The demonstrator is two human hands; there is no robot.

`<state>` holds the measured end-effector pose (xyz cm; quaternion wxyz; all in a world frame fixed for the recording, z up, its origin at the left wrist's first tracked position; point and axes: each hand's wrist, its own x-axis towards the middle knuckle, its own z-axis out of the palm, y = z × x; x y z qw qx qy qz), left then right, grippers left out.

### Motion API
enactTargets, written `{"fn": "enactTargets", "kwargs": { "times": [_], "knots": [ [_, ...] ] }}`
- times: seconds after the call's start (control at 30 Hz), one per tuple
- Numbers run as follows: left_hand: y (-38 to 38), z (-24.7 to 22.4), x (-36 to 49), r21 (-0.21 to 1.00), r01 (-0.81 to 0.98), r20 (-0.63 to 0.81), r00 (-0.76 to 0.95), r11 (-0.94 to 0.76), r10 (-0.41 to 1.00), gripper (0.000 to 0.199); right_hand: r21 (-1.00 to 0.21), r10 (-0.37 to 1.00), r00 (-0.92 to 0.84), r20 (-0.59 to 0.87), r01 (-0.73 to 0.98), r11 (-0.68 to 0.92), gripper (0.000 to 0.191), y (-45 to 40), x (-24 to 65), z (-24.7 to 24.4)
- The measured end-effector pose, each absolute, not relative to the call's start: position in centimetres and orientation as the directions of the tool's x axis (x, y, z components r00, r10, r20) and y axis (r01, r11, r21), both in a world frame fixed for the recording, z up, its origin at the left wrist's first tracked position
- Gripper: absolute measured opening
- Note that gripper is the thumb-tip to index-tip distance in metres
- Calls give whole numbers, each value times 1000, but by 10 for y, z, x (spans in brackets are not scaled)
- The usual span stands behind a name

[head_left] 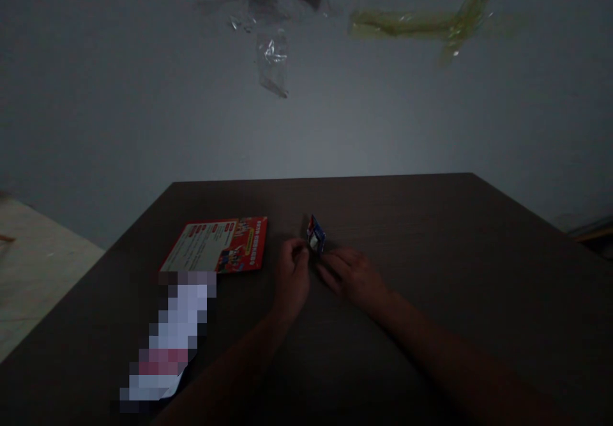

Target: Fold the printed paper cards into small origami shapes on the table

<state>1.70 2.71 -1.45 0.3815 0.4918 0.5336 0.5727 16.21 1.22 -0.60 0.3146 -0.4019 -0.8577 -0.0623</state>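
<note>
Both hands are meeting near the middle of a dark brown table (pixel 431 253) with a matte, faint wood-grain surface. The left hand (pixel 293 280) is curling its fingers and pinching the lower edge of a small blue-and-white packet (pixel 315 234), glossy and crinkled, which is standing upright just above the fingertips. The right hand (pixel 352 277) is lying knuckles up with its fingers bent toward the packet's base; whether they are gripping it is too dim to tell. A flat red-and-white printed card (pixel 218 245) is lying toward the table's far left edge, well apart from the hands. Behind the far edge, a plain grey wall (pixel 119 94) is carrying strips of clear and yellowish tape (pixel 412 22).
</note>
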Motion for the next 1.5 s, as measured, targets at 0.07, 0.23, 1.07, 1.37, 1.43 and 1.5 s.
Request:
{"fn": "enactTargets", "kwargs": {
  "times": [0.07, 0.23, 1.07, 1.37, 1.43, 1.5],
  "knots": [
    [26, -13, 17, 983, 119, 164, -205, -142, 965, 8, -157, 647, -475, 596, 722, 674, 17, 11, 162, -6],
    [21, -11, 16, 974, 165, 180, -151, -154, 972, 7, -171, 641, -458, 616, 716, 677, 17, 9, 162, -7],
    [28, 38, -66, -41, 997, 51, 69, -67, 996, 32, -241, 673, -510, 536, 671, 701, 21, -4, 170, -10],
    [30, 41, -65, -9, 999, 35, 34, -34, 999, 30, -242, 667, -508, 546, 666, 705, 19, -3, 172, -10],
    [31, 42, -68, 1, 1000, 44, 21, -21, 999, 30, -249, 666, -514, 541, 658, 710, 20, -2, 172, -10],
    [33, 42, -70, 13, 1000, 50, 10, -11, 999, 28, -253, 669, -519, 532, 656, 711, 20, -2, 173, -10]
  ]
}}
